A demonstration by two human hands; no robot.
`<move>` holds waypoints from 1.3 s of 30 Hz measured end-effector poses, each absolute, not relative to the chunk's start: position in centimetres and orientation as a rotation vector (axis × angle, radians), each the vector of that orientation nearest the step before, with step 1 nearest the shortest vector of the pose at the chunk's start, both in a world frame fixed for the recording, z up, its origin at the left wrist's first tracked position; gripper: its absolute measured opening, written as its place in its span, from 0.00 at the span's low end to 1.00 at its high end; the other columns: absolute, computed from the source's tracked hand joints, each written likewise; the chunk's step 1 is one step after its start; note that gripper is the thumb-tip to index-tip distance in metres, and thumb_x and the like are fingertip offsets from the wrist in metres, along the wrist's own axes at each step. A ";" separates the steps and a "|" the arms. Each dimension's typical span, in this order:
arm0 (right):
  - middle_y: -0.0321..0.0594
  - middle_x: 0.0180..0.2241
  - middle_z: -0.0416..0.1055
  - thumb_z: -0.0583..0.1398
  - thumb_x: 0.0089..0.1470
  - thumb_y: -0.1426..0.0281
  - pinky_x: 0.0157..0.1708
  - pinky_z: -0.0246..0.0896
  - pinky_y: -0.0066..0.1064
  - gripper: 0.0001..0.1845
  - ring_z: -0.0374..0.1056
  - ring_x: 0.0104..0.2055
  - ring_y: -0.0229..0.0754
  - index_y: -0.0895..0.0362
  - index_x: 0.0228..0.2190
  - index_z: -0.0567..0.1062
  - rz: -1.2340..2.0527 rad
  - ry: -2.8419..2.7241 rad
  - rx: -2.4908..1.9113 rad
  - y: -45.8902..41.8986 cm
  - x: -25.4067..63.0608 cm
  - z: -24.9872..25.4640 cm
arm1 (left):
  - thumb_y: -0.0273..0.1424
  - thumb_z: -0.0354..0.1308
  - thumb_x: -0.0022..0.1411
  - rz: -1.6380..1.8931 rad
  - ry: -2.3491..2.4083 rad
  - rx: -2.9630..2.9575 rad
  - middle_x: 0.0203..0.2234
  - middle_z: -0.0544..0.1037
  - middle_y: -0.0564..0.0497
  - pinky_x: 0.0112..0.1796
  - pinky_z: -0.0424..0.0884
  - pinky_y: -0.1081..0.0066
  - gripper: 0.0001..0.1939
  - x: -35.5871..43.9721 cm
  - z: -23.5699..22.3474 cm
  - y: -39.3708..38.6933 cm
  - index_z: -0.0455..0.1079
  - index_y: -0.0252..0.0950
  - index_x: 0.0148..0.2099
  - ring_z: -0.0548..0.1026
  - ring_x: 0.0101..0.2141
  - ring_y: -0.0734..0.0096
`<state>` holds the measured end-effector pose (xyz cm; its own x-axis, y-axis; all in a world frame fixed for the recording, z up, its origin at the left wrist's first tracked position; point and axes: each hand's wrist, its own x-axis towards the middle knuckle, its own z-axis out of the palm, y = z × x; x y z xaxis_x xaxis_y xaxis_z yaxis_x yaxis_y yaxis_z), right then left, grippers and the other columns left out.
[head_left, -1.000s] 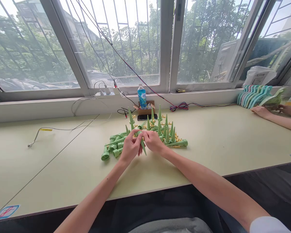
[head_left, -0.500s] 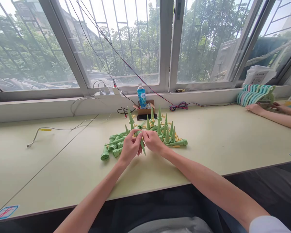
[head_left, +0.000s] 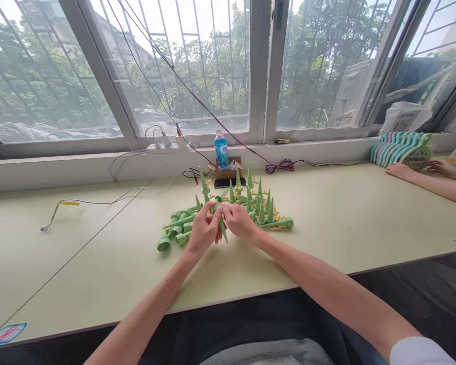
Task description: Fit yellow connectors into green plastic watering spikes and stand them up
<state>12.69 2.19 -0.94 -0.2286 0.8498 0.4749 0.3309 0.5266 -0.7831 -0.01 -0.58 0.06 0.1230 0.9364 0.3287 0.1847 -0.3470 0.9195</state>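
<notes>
A green plastic watering spike (head_left: pixel 223 230) is in my left hand (head_left: pixel 204 230), its point slanting down toward me. The fingers of that hand are wrapped around its wider part. My right hand (head_left: pixel 240 221) presses up against the same spike with thumb and forefinger pinched together. Whatever lies in that pinch is hidden; a speck of yellow shows beside it. Behind both hands is a pile of more green spikes (head_left: pixel 271 210), some upright and some lying down. Small yellow plastic valves (head_left: pixel 276 215) are scattered among them. Left of my left hand, hollow spike caps (head_left: pixel 164 242) face outward.
A blue-labelled bottle (head_left: pixel 222 152) stands in a small cardboard box (head_left: pixel 228 174) behind a dark phone (head_left: pixel 224 183). Cables (head_left: pixel 283 166) run along the windowsill. At the far right, another person's hands (head_left: pixel 401 171) rest by teal hangers (head_left: pixel 393 149).
The view has shifted very slightly. My hands keep the same hold on the spike. At the far right, the other person's hands have moved a little at the hangers.
</notes>
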 end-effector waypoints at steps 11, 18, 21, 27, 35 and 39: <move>0.34 0.17 0.64 0.46 0.64 0.67 0.24 0.50 0.26 0.23 0.59 0.20 0.35 0.56 0.18 0.63 0.683 -1.779 -0.979 2.3 12.7 -0.9 | 0.44 0.55 0.63 1.306 1.064 1.689 0.12 0.69 0.59 0.10 0.58 0.78 0.15 -0.1 -0.2 -0.4 0.64 0.39 0.44 0.65 0.09 0.74; 0.35 0.16 0.63 0.46 0.64 0.66 0.26 0.50 0.27 0.24 0.58 0.21 0.35 0.56 0.17 0.62 0.661 -1.778 -1.005 2.4 12.6 -1.0 | 0.43 0.55 0.64 1.331 1.067 1.738 0.11 0.67 0.60 0.10 0.58 0.77 0.14 -0.2 -0.4 -0.4 0.65 0.39 0.43 0.64 0.09 0.75; 0.35 0.16 0.63 0.46 0.64 0.65 0.26 0.50 0.28 0.24 0.58 0.21 0.35 0.56 0.17 0.61 0.679 -1.766 -1.001 2.5 12.7 -1.1 | 0.44 0.55 0.63 1.343 1.071 1.738 0.12 0.68 0.59 0.10 0.58 0.77 0.14 -0.2 -0.3 -0.4 0.65 0.39 0.43 0.64 0.09 0.75; 0.35 0.19 0.64 0.46 0.65 0.60 0.26 0.52 0.28 0.25 0.59 0.22 0.35 0.56 0.19 0.63 0.750 -1.728 -0.959 2.4 12.6 -0.9 | 0.46 0.58 0.60 1.352 1.017 1.529 0.16 0.70 0.57 0.11 0.60 0.76 0.18 0.0 0.1 -0.3 0.65 0.38 0.43 0.64 0.11 0.76; 0.33 0.20 0.64 0.46 0.65 0.58 0.27 0.52 0.28 0.22 0.59 0.23 0.35 0.55 0.22 0.61 0.702 -1.739 -0.934 2.2 12.7 -0.5 | 0.46 0.65 0.52 1.343 0.938 1.181 0.17 0.70 0.56 0.11 0.58 0.77 0.22 0.2 0.5 -0.1 0.64 0.37 0.41 0.64 0.14 0.76; 0.32 0.20 0.61 0.45 0.66 0.57 0.25 0.48 0.28 0.23 0.55 0.22 0.35 0.55 0.23 0.59 0.604 -1.714 -0.949 2.6 13.0 -0.6 | 0.44 0.65 0.52 1.334 0.930 1.118 0.17 0.71 0.56 0.11 0.56 0.78 0.22 0.1 0.6 0.0 0.63 0.37 0.40 0.63 0.13 0.77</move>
<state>12.96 2.55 -0.63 -0.1479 0.8269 0.5425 0.3045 0.5600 -0.7705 0.14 0.00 0.62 0.0545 0.9935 0.0995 -0.2500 -0.0829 0.9647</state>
